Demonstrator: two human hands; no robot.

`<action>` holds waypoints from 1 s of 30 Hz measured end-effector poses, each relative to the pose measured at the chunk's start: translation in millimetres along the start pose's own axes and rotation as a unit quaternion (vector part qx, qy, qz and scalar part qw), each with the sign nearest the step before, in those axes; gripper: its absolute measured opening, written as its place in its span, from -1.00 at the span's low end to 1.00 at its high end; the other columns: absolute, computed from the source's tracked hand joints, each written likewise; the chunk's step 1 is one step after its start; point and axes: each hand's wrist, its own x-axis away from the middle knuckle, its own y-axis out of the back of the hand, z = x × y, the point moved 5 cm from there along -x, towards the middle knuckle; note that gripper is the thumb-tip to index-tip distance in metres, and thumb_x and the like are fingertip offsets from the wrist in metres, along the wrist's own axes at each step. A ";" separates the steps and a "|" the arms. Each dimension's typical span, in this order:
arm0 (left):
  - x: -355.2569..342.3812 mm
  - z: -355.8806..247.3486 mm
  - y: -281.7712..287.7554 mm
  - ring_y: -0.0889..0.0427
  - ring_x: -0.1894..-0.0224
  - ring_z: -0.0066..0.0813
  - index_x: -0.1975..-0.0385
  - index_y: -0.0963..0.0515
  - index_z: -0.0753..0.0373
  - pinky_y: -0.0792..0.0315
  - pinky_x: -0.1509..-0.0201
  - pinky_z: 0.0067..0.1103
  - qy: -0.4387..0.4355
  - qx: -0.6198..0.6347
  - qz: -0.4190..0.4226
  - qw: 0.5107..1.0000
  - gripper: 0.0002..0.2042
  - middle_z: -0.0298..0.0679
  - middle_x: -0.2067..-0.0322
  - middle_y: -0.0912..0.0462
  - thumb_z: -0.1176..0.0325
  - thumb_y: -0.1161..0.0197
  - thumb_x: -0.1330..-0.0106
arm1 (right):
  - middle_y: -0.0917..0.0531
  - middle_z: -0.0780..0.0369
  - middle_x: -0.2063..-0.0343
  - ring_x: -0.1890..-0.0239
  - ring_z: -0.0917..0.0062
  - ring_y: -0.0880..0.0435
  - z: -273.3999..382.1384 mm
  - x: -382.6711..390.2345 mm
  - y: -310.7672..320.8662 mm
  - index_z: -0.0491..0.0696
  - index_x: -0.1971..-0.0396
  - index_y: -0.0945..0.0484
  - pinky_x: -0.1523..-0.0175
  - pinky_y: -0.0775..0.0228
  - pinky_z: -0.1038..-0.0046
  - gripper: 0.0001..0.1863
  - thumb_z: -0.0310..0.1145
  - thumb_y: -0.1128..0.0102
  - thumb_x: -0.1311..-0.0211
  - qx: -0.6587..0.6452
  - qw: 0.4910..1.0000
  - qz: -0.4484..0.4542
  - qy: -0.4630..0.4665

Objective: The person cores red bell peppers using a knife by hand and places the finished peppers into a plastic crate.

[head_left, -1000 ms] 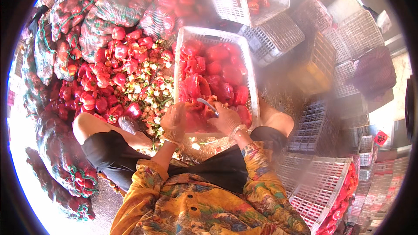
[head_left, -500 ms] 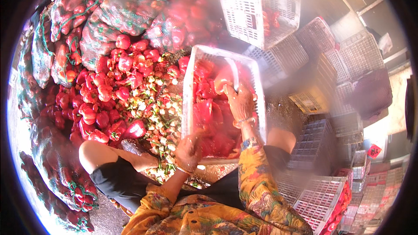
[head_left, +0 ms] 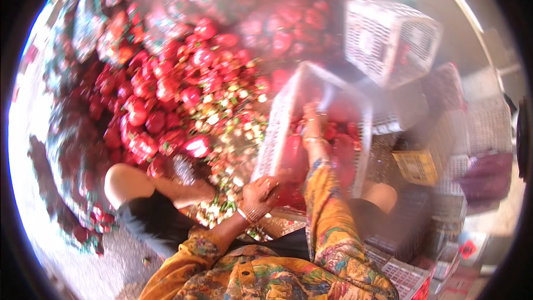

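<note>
A white slatted plastic crate stands between my legs with red bell peppers in it, many looking like cut pieces. My right hand reaches down over the peppers in the crate's middle. Its fingers are smeared by motion, so I cannot see whether they grip anything. My left hand is closed at the crate's near left corner; what lies inside its fingers is hidden. To the left, whole red bell peppers form a large heap. Pale green-and-white pepper cores are scattered between heap and crate.
Green net sacks of peppers line the left side, with more at the back. A white crate rests at the back right. A yellow crate and other stacked crates crowd the right. My bent knee borders the heap.
The view has swung, shifting the scene rightward. My right hand has come away from the large pepper it was touching and is lower in the crate. My left hand stays closed near the corner.
</note>
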 end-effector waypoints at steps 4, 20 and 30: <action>17.0 56.1 3.0 -0.67 0.21 -0.38 0.08 -0.62 0.20 -0.55 0.10 -0.50 0.126 0.116 -0.167 0.971 -0.82 -0.26 0.26 -0.68 0.44 -0.27 -0.35 | -0.51 0.33 0.65 0.72 0.70 -0.40 20.6 -8.1 4.6 -0.11 0.28 -0.51 0.64 -0.26 0.59 -0.70 -0.14 -0.21 -0.36 -0.018 0.990 -0.132 0.038; -31.5 295.2 112.0 -0.25 -0.43 -0.02 -0.32 -0.34 0.02 -0.26 -0.42 -0.14 0.522 -0.275 -0.053 0.806 -0.31 -0.09 -0.41 -0.25 -0.10 -0.29 -0.20 | -0.70 -0.16 0.26 0.16 -0.07 -0.68 -2.8 -17.3 -26.1 -0.30 0.18 -0.59 0.07 -0.46 0.04 -0.47 -0.03 -0.02 -0.39 0.297 0.929 -0.171 0.141; -41.7 297.2 108.4 -0.49 -0.06 0.08 -0.10 -0.33 0.26 -0.43 -0.12 -0.13 0.181 -0.532 0.027 0.827 -0.42 0.00 -0.01 -0.52 -0.02 -0.27 -0.25 | -0.70 -0.14 0.25 0.13 -0.04 -0.69 -3.1 -10.8 -17.3 -0.25 0.12 -0.60 0.06 -0.46 0.06 -0.48 0.00 -0.04 -0.39 0.317 0.921 -0.154 0.168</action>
